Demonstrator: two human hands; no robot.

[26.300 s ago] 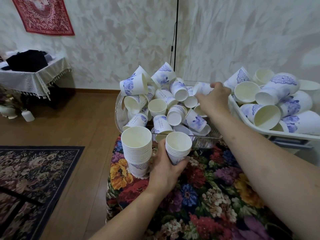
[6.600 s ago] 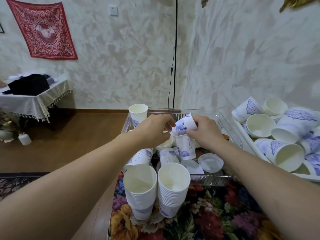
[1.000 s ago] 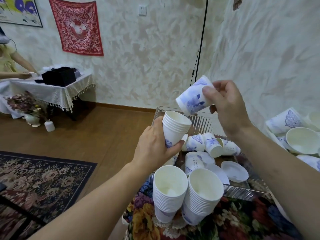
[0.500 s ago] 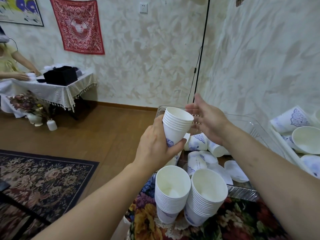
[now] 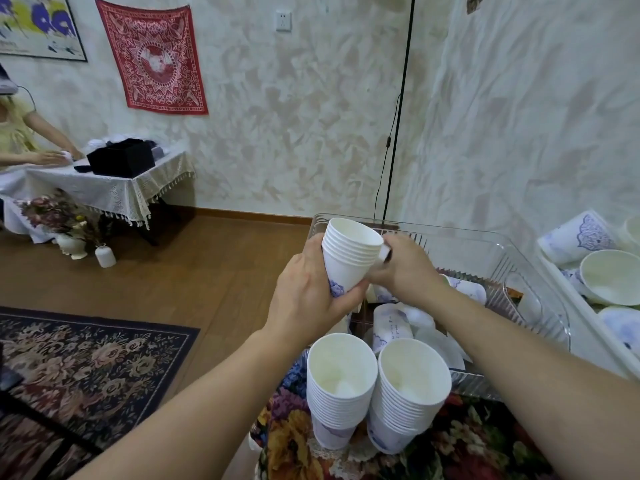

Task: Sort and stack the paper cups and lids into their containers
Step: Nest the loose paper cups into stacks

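My left hand [image 5: 311,299] grips a short stack of nested white paper cups [image 5: 349,254], tilted, above the near left corner of the clear plastic tray [image 5: 519,245]. My right hand [image 5: 407,271] is low over the tray just behind that stack. Its fingers are hidden, with a small white piece showing at its thumb. Loose blue-patterned cups [image 5: 391,327] and flat white lids [image 5: 438,341] lie in the tray. Two tall cup stacks stand on the floral cloth in front, the left stack [image 5: 341,386] and the right stack [image 5: 412,393].
A white tray [image 5: 585,323] at the right holds several larger cups [image 5: 609,282]. A black cable [image 5: 394,126] hangs down the wall behind the clear tray. At the far left a person [image 5: 20,140] works at a cloth-covered side table [image 5: 86,188], with small vases and a patterned rug [image 5: 86,358] on the wooden floor.
My right hand dropped a patterned cup into the stack held by my left hand, opened, and has now moved down toward the loose cups in the tray. The stack stays in my left hand.
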